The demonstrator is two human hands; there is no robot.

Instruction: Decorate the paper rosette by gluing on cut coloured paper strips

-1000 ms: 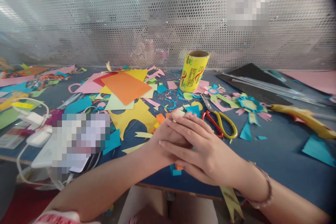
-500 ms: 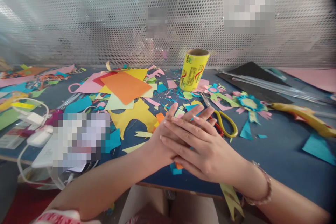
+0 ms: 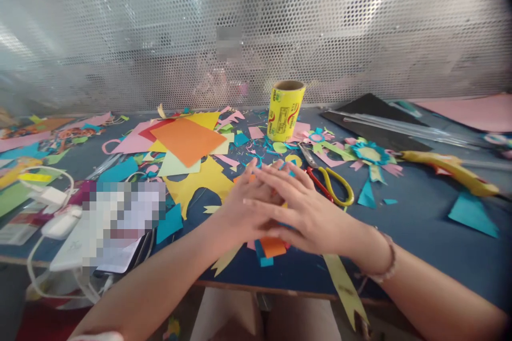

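Note:
My left hand (image 3: pixel 246 208) and my right hand (image 3: pixel 314 213) meet above the front of the table. The right lies across the left, its fingers stretched out and spread, covering much of the left palm and fingers. The left hand's fingers are also extended, with tips showing behind the right. Neither hand shows anything held. Below them lie an orange paper piece (image 3: pixel 273 246) and a blue paper piece (image 3: pixel 264 260). Just beyond the right hand are scissors (image 3: pixel 336 187) with red and yellow handles. A pale yellow paper strip (image 3: pixel 344 287) hangs over the table edge.
A yellow cardboard tube (image 3: pixel 286 112) stands behind the hands. Coloured paper sheets (image 3: pixel 188 138) and scraps cover the left. A phone (image 3: pixel 124 250), cables and a white charger (image 3: pixel 60 221) lie far left. To the right are a paper rosette (image 3: pixel 370 153) and a yellow glue gun (image 3: pixel 448 168).
My hands stay overlapped, with the right fingers drawn slightly closer over the left. The view has shifted a little, so the tube and scissors appear further left.

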